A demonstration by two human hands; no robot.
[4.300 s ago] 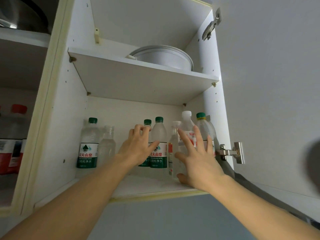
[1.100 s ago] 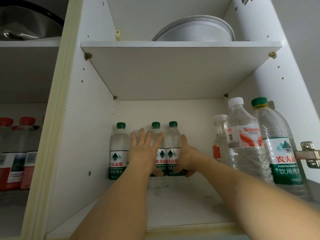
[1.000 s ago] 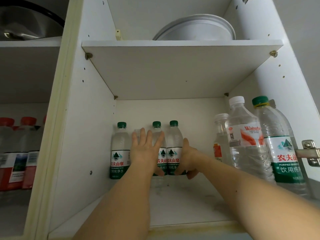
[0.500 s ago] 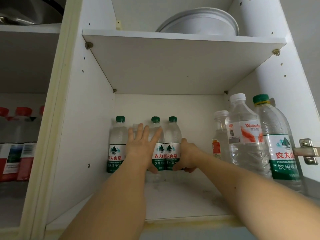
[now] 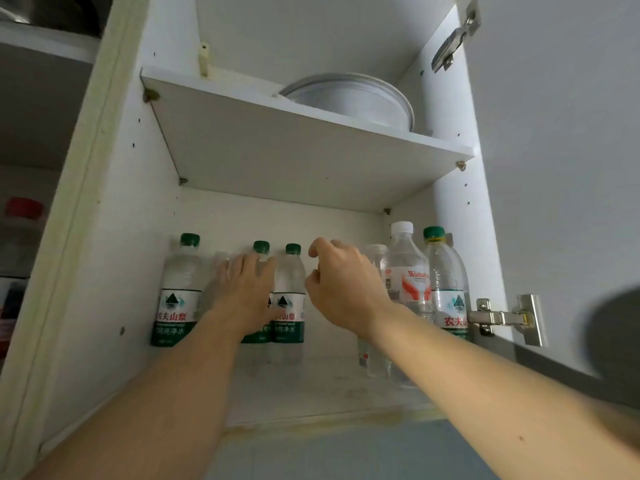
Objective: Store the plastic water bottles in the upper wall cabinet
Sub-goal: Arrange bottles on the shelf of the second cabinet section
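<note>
Several plastic water bottles stand upright on the lower shelf (image 5: 311, 389) of the open wall cabinet. At the back left are green-capped bottles: one by the left wall (image 5: 178, 289) and a pair (image 5: 288, 299) in the middle. My left hand (image 5: 247, 289) lies with straight fingers against the pair and a capless clear bottle (image 5: 216, 271). My right hand (image 5: 341, 285) hovers just right of the pair, fingers loosely curled, holding nothing. Behind it on the right stand a white-capped bottle (image 5: 408, 282), a larger green-capped bottle (image 5: 446, 289) and a small clear one (image 5: 375, 252).
A white round pan (image 5: 349, 100) sits on the upper shelf (image 5: 294, 143). The cabinet door is swung open to the right, with hinges (image 5: 505, 318) on the right wall. The neighbouring compartment on the left holds red-capped bottles (image 5: 20, 237).
My right hand has let go of the middle pair of bottles and lifted up and to the right. The left hand stays against them. The view has pulled back.
</note>
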